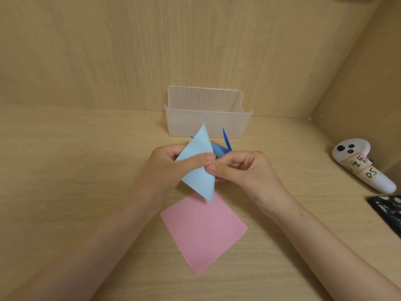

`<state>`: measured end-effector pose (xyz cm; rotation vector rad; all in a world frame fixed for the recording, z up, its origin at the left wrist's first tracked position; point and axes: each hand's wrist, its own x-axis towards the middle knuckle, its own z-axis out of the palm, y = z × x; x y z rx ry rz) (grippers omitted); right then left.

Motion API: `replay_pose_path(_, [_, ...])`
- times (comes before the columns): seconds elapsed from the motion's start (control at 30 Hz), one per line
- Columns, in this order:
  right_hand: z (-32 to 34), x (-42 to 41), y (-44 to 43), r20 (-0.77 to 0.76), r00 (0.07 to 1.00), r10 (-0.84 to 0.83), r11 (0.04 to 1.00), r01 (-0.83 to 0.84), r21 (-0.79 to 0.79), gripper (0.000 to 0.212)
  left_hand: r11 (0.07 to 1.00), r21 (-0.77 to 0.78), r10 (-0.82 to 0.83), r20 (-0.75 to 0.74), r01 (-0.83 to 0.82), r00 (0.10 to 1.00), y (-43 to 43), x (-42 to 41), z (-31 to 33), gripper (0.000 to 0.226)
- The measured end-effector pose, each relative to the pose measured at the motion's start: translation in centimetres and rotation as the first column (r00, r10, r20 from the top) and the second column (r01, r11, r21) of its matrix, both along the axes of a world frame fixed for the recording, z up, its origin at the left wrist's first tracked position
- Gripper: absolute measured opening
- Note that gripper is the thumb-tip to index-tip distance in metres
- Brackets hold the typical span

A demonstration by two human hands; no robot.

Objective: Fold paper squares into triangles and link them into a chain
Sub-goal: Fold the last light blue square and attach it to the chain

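Roughly midway, by my reading: one light blue triangle [199, 179] is folded and held up off the surface [76, 170], over its middle, between two bare hands. Left grip [173, 164] is closed on it, thumb pressed across the face of the sheet and fingers curled behind. Right grip [243, 168] is narrow, thumb and forefinger pinching at the triangle's right corner, just where the left thumb ends. Behind the triangle a darker blue piece [221, 149] pokes out, with one thin point standing up and another tip showing to the left; it looks already folded, and the two seem to be in the middle of being linked. Which grip carries it I cannot tell, as the fingers hide it. Still to do, judging from the layout: a pink square [201, 231] lies flat and unfolded toward the near edge, just below the hands, turned corner-on, the tip of the light blue triangle overlapping its far corner in view. So two pieces are shaped, none visibly locked, and one is untouched. Clear plastic box [208, 122] stands at the far edge, centre, against the back wall; nothing shows through its ribbed walls, though its floor is partly hidden. White controller [364, 166] with taped labels lies along the right edge, and a dark flat object [388, 211] sits nearer along that same edge
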<state>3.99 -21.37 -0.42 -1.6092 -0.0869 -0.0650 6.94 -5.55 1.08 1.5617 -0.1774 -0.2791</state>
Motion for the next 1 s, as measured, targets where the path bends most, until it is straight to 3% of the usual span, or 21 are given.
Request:
replay_pose_path(0.27, [0.1, -0.1, 0.2, -0.028, 0.999, 0.02, 1.0, -0.02, 0.01, 0.006, 0.97, -0.076, 0.238, 0.067, -0.233, 0.969, -0.1, 0.2, -0.2, 0.008])
replay_pose_path(0.43, [0.1, 0.0, 0.0, -0.035, 0.998, 0.049, 0.999, -0.048, 0.012, 0.007, 0.956, -0.084, 0.288, 0.061, -0.282, 0.956, -0.5, 0.0, -0.4, 0.012])
replay_pose_path(0.6, [-0.7, 0.0, -0.3, -0.065, 0.989, 0.132, 0.98, -0.14, -0.144, 0.008, 0.897, -0.166, 0.416, 0.007, -0.41, 0.909, 1.2, 1.4, 0.4, 0.017])
replay_pose_path(1.0, [-0.2, 0.6, -0.4, -0.01, 0.999, -0.053, 0.998, 0.052, -0.036, 0.01, 0.956, -0.06, 0.287, -0.003, -0.287, 0.958, 0.1, 0.7, -0.4, 0.014])
